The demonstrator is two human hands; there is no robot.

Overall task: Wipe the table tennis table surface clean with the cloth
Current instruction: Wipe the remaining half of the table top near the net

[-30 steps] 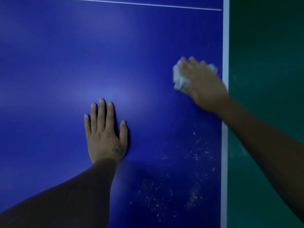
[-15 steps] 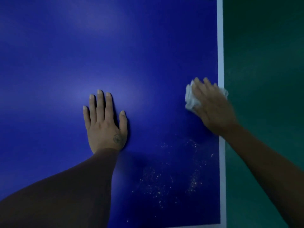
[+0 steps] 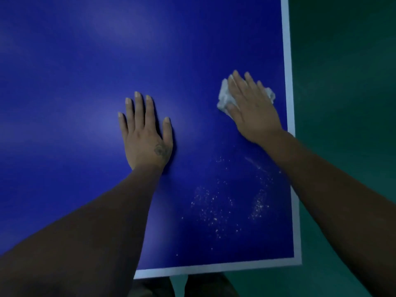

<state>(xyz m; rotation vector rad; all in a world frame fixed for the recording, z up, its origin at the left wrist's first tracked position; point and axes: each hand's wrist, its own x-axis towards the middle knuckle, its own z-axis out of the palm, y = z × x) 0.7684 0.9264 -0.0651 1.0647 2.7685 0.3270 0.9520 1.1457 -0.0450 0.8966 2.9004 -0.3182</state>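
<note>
One table (image 3: 85, 61), one cloth (image 3: 224, 97) and two bare hands are in view. The left hand (image 3: 145, 133) lies flat on the blue surface well in from the right edge, fingers straight and close together, thumb spread to the side — it holds nothing. The right hand (image 3: 252, 108) presses down on the crumpled white cloth with fingers nearly straight and slightly apart, palm over most of it; whether the thumb curls under the cloth cannot be told. The cloth lies under that hand near the table's right edge, just inside the white border line (image 3: 288, 82), and shows at two places — a larger bunch past the fingers on the side toward the left hand, a smaller tuft on the side toward the edge. One scatter of pale specks (image 3: 214, 211) lies on the surface toward the near right corner, nearer the person than both hands and apart from the cloth.
</note>
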